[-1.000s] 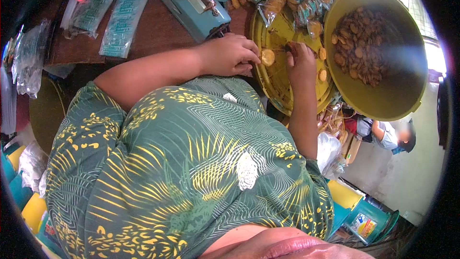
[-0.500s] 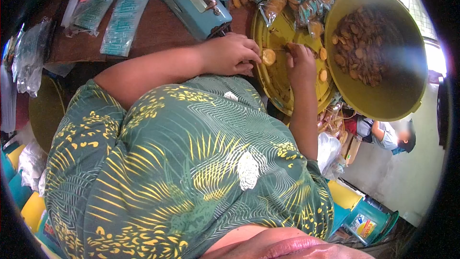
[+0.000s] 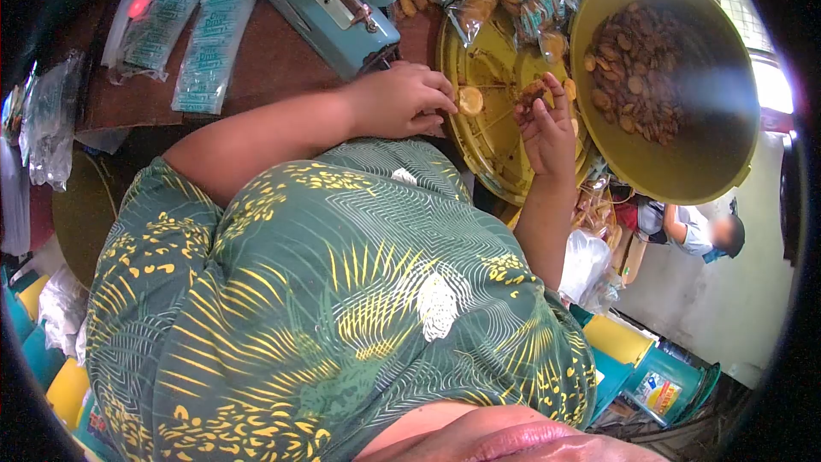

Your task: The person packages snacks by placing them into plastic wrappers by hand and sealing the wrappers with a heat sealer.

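Observation:
My right hand [image 3: 550, 133] is raised over the round yellow lid [image 3: 492, 150], with thumb and fingers closed on a dark brown cookie [image 3: 532, 94]. On the lid, left of that hand, lies a round pale biscuit [image 3: 469, 101]; more pieces show behind my fingers at the right. My left hand [image 3: 409, 101] rests by the lid's left rim, fingers curled inward near the pale biscuit. What it holds, if anything, is hidden. A big yellow tub [image 3: 723, 141] stands tilted to the right, with many brown cookies [image 3: 637, 77] inside.
Filled clear bags of cookies [image 3: 479, 8] are heaped behind the lid. A blue bag sealer [image 3: 308, 0] stands on the brown table [image 3: 282, 60], with printed plastic bags [image 3: 214, 43] to its left. Another person [image 3: 697, 227] is at the far right.
My right hand has lifted and turned palm-up, bringing the brown cookie into view. My left hand has stayed by the lid's rim. The whole view has shifted slightly.

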Demonstrator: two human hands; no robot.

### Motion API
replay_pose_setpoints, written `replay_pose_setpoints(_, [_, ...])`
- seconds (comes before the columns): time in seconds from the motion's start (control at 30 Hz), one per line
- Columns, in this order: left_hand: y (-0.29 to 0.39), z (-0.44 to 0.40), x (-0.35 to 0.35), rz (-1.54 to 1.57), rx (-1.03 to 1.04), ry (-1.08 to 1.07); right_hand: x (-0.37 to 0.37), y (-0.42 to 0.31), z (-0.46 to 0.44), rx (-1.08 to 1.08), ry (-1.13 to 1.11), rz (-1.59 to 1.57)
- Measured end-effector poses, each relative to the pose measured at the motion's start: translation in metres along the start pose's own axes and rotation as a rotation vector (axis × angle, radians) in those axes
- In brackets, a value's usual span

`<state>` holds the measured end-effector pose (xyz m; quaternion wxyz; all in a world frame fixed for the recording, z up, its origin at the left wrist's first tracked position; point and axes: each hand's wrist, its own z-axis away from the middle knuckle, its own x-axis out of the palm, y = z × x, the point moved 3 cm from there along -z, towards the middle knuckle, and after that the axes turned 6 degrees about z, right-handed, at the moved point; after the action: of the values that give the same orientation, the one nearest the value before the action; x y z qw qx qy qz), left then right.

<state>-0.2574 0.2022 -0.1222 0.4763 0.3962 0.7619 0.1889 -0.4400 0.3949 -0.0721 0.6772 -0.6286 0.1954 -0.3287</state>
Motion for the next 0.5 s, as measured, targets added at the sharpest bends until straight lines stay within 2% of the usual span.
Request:
replay_pose_setpoints(0.07, [0.001,0.0,-0.001,-0.001,0.018,0.019,-0.004,0.001,0.0,0.012,-0.07,-0.04])
replay_pose_setpoints(0.17, [0.0,-0.001,0.0,0.02,0.028,0.029,-0.002,0.005,-0.012,-0.143,0.062,0.341])
replay_pose_setpoints(0.27, [-0.002,-0.001,0.001,0.032,0.033,0.029,-0.006,0.017,-0.029,-0.322,0.155,0.915])
replay_pose_setpoints(0.37, [-0.003,-0.001,0.001,0.032,0.036,0.028,0.014,0.013,-0.024,-0.557,0.162,1.35])
replay_pose_setpoints(0.5, [0.003,0.0,-0.002,0.005,0.027,0.039,0.03,-0.001,-0.007,-0.499,0.091,1.497])
